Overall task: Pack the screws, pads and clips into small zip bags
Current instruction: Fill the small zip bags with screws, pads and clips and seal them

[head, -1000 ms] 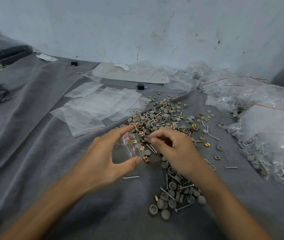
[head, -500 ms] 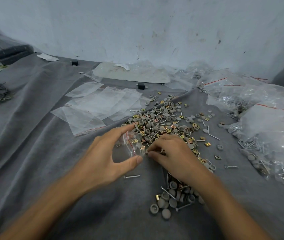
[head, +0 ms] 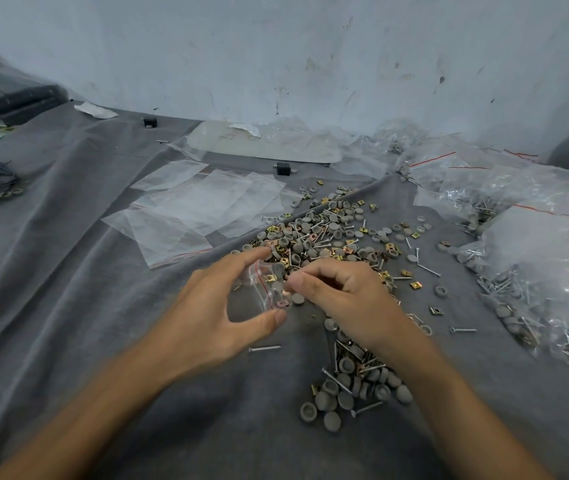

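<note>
My left hand (head: 207, 313) holds a small clear zip bag (head: 265, 284) with a red seal line between forefinger and thumb, its mouth facing right. Inside the bag lie a few pads and clips. My right hand (head: 342, 292) has its fingers curled at the bag's mouth, pinching a small part too hidden to name. Behind both hands spreads a pile of grey pads, brass clips and screws (head: 324, 233). A second heap of pads and screws (head: 352, 379) sits under my right wrist. One loose screw (head: 264, 348) lies below my left thumb.
Empty zip bags (head: 203, 206) lie flat at the left of the pile on the grey cloth (head: 68, 271). Filled bags (head: 532, 258) are heaped along the right. A pale board (head: 262, 143) and a small black block (head: 283, 168) sit near the wall.
My right hand dipped toward the cloth by the bag half a second ago and has come back up to the bag's mouth. My left hand has kept the bag in place.
</note>
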Demonstrator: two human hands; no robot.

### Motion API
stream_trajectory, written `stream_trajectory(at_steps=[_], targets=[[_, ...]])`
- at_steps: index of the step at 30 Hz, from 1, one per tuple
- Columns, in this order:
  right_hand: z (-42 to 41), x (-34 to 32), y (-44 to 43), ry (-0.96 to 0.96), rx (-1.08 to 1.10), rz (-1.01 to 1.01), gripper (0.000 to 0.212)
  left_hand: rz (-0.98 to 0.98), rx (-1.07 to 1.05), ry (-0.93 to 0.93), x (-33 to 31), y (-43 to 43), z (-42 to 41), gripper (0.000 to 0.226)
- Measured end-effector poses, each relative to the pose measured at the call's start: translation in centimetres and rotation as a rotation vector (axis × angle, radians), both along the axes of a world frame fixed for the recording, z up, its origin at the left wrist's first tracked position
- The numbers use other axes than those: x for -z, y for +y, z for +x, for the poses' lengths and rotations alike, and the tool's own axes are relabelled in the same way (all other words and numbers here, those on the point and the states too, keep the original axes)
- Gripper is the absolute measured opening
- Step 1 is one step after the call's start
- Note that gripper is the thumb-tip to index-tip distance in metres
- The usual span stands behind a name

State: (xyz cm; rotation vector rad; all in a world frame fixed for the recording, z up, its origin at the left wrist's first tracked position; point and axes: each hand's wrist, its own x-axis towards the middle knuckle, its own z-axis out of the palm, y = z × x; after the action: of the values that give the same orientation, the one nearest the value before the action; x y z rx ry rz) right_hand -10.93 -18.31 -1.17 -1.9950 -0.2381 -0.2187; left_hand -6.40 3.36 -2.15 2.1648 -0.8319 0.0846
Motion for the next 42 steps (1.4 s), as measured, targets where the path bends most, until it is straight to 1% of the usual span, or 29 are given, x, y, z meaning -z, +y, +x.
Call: stream_trajectory(at_steps=[1,3,6,8,10,14,16,19,23,28,33,42], targets=[[0.0,-0.1,-0.4,0.029,0.011,-0.014,0.016,-0.001,-0.002,0.002,0.0,0.0,0.0,0.083],[-0.3,-0.4,-1.4,0.132,-0.030,-0.085,0.013,-0.001,-0.004,0.004,0.0,0.0,0.0,0.083],[-1.1,-1.1,-2.3,0.328,-0.217,-0.284,0.005,0.001,-0.005,0.002,0.0,0.1,0.1,0.084],[-1.6,-1.4,-2.1,0.399,-0.284,-0.423,0.007,0.005,-0.004,0.000,0.1,0.1,0.2,0.084],[-2.0,-1.9,-1.6,0.427,-0.311,-0.563,0.015,0.003,-0.005,-0.007,0.1,0.1,0.2,0.083],[-2.9,-2.2,-1.2,0.457,-0.392,-0.817,0.047,0.008,0.000,-0.015,0.1,0.1,0.2,0.083],[-3.2,-2.0,-1.0,0.430,-0.397,-0.880,0.048,0.007,0.000,-0.013,0.2,0.2,0.2,0.084],[-3.0,-1.9,-1.0,0.404,-0.352,-0.899,0.039,0.005,-0.003,-0.015,0.2,0.1,0.1,0.084],[-2.7,-1.7,-1.3,0.425,-0.260,-0.835,0.031,0.015,-0.010,-0.007,0.1,0.1,0.0,0.085],[-1.8,-1.1,-1.1,0.326,-0.168,-0.825,0.014,0.004,-0.008,-0.008,0.1,0.0,0.0,0.084],[-1.1,-0.3,-1.7,0.236,-0.047,-0.855,0.011,0.008,-0.011,0.002,0.0,0.1,0.0,0.083],[-0.6,0.2,-3.0,0.079,0.112,-0.686,0.008,0.004,-0.015,0.021,-0.1,0.1,0.1,0.082]])
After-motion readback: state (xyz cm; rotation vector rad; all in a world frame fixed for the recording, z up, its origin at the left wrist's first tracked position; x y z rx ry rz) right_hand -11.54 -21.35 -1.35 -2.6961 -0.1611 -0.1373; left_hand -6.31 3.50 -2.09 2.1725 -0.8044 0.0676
